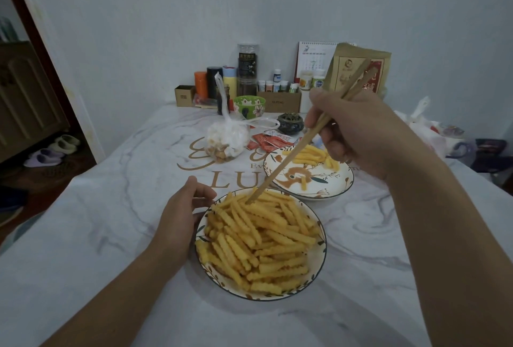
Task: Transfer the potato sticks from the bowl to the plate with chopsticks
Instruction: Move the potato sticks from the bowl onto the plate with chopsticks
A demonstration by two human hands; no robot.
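Note:
A white bowl (322, 257) piled with crinkle-cut potato sticks (261, 238) sits near the table's front. Behind it to the right stands a patterned plate (342, 180) carrying several potato sticks (311, 156). My right hand (358, 135) grips a pair of wooden chopsticks (291, 157) above the plate. Their tips dip into the far edge of the pile in the bowl. My left hand (180, 213) holds the bowl's left rim, thumb and fingers curled against it.
A tied plastic bag of snacks (227, 138), red sauce packets (269, 142) and a small dark incense burner (290, 123) lie behind the plate. Jars, bottles, a green bowl (249, 106), boxes and a paper bag line the wall. More plastic bags sit at far right.

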